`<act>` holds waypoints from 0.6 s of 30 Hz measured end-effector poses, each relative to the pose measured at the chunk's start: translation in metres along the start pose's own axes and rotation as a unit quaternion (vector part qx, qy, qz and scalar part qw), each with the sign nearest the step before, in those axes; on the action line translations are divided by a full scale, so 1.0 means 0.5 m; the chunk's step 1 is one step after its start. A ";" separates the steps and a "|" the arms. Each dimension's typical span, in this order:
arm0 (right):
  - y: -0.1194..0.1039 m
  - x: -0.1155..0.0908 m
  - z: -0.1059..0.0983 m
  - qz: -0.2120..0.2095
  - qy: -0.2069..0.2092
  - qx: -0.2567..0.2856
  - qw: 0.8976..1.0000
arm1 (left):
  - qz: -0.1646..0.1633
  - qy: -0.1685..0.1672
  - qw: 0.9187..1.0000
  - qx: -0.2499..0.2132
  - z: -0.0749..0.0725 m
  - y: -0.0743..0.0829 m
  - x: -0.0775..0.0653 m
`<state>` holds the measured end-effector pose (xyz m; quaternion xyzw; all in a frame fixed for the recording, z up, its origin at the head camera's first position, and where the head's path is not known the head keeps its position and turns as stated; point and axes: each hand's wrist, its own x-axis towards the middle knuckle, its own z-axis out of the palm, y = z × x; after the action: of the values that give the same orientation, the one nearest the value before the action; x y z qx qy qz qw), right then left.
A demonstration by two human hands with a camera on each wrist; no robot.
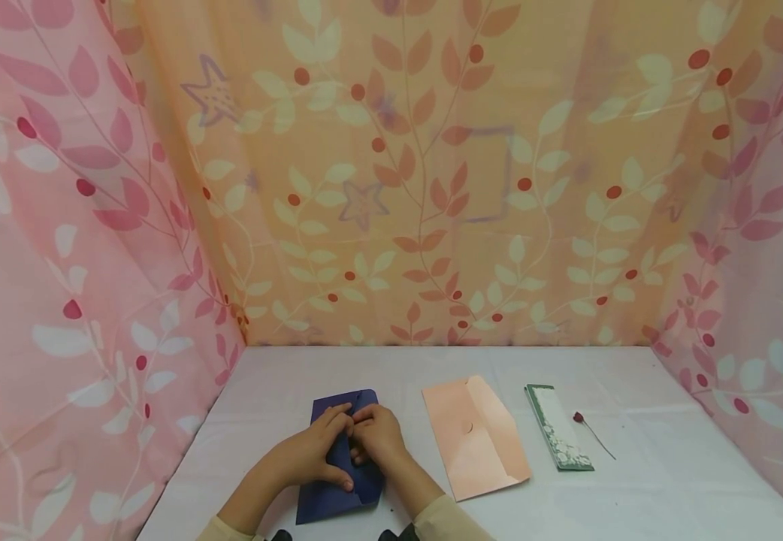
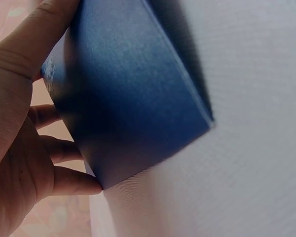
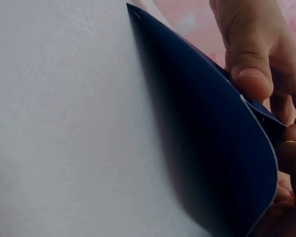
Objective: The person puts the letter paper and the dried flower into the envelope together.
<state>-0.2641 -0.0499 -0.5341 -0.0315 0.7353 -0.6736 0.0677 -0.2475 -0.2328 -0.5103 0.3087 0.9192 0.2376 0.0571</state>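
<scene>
Navy env is on the table, approx 7 o'clock of head view's ctr, under both hands; its lower edge is lifted a bit in R wrist view. L hand is on its 9 o'clock side, thumb spread wide of the fingers & lying on the face, fingertips at the edge; holds the env, tho' can't tell how far fingers go behind. R hand is at approx 2 o'clock on it, fingers bent, narrow gap, pinching near the flap edge; exact thumb contact unclear. Fingertips of both hands v. close together.

Peach env lies at 3 o'clock from the navy one, well apart from hands, flap side up. Further out, same dir., green-edged floral card, then a dk red flower w/ thin stem pointing to 5 o'clock. White tablecloth underneath; yellow curtain at 12, pink curtain at 10.
</scene>
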 end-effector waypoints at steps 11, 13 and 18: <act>0.008 0.017 0.011 0.011 0.007 -0.044 0.999 | -0.002 0.000 1.000 0.000 0.000 0.001 0.000; 0.007 0.019 0.013 0.012 0.011 -0.057 0.998 | -0.003 -0.001 1.000 -0.002 -0.002 0.002 0.001; 0.000 0.021 0.014 0.021 0.012 -0.083 0.996 | -0.005 -0.006 1.000 -0.003 -0.006 0.003 0.002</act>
<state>-0.2733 -0.0581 -0.5354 -0.0138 0.7901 -0.6087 0.0705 -0.2481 -0.2321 -0.5069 0.3057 0.9196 0.2381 0.0644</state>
